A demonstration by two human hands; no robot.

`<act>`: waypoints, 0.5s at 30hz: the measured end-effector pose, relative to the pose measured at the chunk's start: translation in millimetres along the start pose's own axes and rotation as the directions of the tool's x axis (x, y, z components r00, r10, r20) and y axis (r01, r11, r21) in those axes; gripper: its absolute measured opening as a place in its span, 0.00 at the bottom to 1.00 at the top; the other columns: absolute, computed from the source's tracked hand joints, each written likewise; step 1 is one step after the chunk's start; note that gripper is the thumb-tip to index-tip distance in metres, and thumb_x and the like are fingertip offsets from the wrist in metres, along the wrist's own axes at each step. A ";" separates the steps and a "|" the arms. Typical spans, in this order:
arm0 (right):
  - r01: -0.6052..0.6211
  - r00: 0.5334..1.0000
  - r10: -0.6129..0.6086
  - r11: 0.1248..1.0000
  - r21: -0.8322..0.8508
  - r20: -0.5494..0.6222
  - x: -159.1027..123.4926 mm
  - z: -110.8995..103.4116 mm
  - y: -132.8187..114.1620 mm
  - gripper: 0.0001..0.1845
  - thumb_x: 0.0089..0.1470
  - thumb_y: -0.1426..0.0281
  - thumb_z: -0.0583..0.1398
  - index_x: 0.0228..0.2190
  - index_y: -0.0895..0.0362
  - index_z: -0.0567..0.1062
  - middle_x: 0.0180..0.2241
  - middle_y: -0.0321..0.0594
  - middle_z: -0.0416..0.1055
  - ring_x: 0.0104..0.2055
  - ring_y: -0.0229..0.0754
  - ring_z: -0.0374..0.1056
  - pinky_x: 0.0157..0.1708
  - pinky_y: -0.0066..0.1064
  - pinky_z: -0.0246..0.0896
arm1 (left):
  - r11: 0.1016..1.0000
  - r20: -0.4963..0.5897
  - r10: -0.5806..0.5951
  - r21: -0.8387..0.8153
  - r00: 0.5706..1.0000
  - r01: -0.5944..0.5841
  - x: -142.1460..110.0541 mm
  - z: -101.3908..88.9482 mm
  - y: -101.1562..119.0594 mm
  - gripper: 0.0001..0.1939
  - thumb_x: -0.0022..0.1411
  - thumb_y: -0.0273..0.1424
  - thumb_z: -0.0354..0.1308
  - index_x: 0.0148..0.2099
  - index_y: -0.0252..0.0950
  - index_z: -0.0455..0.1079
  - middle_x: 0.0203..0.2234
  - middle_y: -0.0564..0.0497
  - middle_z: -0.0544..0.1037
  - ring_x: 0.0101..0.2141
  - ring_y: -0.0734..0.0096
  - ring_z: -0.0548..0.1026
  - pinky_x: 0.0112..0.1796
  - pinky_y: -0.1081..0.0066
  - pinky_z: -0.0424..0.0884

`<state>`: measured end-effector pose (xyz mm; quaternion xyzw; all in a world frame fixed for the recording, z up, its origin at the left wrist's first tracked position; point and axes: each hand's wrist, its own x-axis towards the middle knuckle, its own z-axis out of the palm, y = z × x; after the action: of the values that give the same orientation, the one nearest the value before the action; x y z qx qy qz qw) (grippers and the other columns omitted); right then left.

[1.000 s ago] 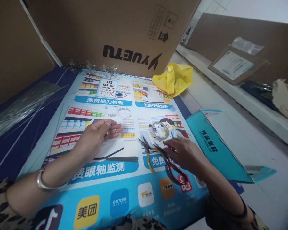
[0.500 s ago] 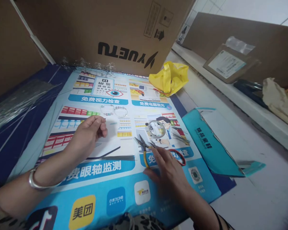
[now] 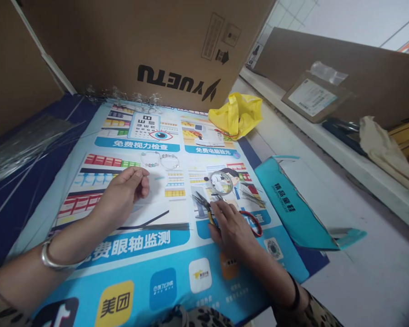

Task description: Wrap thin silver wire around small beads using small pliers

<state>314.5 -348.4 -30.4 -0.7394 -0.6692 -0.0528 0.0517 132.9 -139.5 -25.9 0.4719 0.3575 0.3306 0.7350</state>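
Yellow bag (image 3: 236,116) slumped by carton (image 3: 170,36), contents hidden. Turquoise box (image 3: 295,222) beside printed sheet (image 3: 182,265), can't see in. Yellow-handled pliers (image 3: 207,210) on sheet; right hand (image 3: 232,226) fingers curled at handle, grip unclear. Left hand (image 3: 127,190) pinched narrow, can't tell on what.
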 end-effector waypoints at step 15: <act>0.060 0.998 -0.061 0.993 0.098 0.003 -0.4 -4.5 -11.8 0.10 0.55 0.70 0.55 0.40 0.57 0.69 0.36 0.44 0.68 0.39 0.45 0.61 0.40 0.40 0.59 | 0.997 0.064 -0.043 -0.062 0.997 0.047 1.3 -2.4 -2.9 0.03 0.58 0.30 0.53 0.34 0.35 0.65 0.19 0.55 0.68 0.20 0.79 0.65 0.24 0.78 0.63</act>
<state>302.7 -348.3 -25.9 -0.7155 -0.6933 -0.0191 0.0841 132.0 -138.3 -29.6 0.4502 0.3342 0.3103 0.7677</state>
